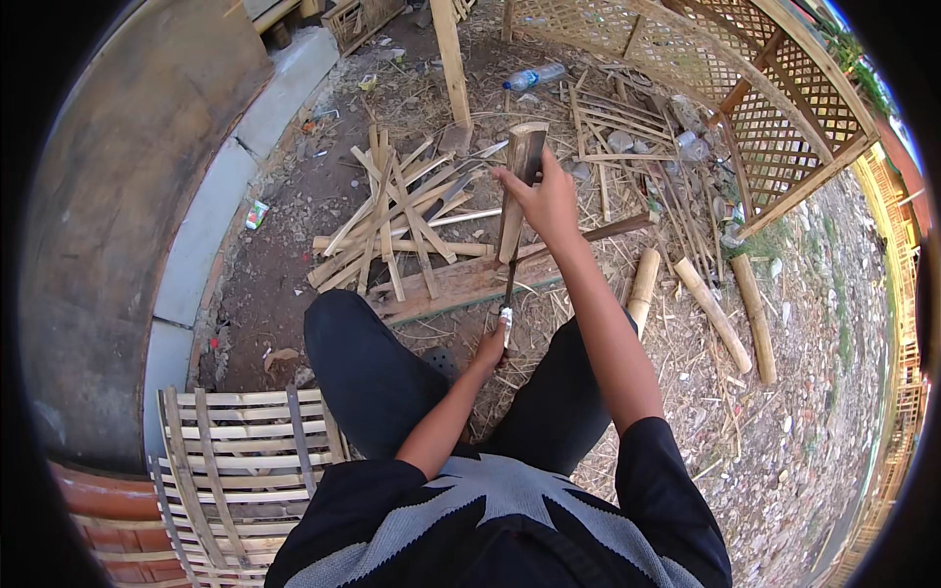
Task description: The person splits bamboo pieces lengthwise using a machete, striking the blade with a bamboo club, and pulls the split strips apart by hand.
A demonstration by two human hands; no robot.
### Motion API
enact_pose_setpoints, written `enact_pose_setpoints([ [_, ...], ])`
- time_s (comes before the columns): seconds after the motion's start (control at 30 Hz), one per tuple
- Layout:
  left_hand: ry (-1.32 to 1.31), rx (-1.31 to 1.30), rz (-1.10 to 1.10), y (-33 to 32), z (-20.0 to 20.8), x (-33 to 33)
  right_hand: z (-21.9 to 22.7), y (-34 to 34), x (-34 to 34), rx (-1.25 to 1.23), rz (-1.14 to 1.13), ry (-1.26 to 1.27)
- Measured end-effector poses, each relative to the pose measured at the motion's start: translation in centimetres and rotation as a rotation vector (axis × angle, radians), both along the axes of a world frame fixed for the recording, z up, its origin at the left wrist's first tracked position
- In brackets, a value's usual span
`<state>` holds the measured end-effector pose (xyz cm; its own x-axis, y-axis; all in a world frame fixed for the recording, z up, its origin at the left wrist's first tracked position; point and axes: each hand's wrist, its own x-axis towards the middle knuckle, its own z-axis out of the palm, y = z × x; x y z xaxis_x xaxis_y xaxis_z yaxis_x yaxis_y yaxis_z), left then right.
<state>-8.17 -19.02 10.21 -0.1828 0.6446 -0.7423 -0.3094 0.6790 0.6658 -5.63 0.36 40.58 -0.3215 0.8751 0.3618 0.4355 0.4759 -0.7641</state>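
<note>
My right hand (551, 201) grips the upper part of a split bamboo piece (514, 223), its fingers around the side and the thumb across the front. The piece stands nearly upright, with its wide pale end at the top. Below it, between my knees, my left hand (491, 347) is closed around the white-wrapped handle of a knife (506, 318). Its narrow dark blade points up and meets the bamboo's lower end in this view; whether they touch I cannot tell. Under both lies a wooden plank (446, 288) on the ground.
Crossed bamboo strips (392, 211) are piled at the left, by a wooden post (452, 69). Cut bamboo lengths (713, 316) lie at the right. A plastic bottle (535, 75) and a lattice panel (799, 108) are farther off. A slatted bamboo bench (245, 446) stands at my left.
</note>
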Motion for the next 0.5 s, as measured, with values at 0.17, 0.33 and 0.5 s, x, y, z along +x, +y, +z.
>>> enact_pose_setpoints([
  [0.17,0.21,0.069,0.004,-0.9,-3.5,1.7,-0.5,3.8,-1.1,0.041,-0.022,-0.063],
  [0.33,0.654,-0.245,-0.276,-2.1,-7.9,0.8,-0.8,5.5,-3.0,0.03,-0.028,-0.137],
  [0.5,0.82,-0.112,-0.262,-2.5,-6.7,0.7,-1.5,6.5,-2.7,0.023,-0.038,-0.178],
])
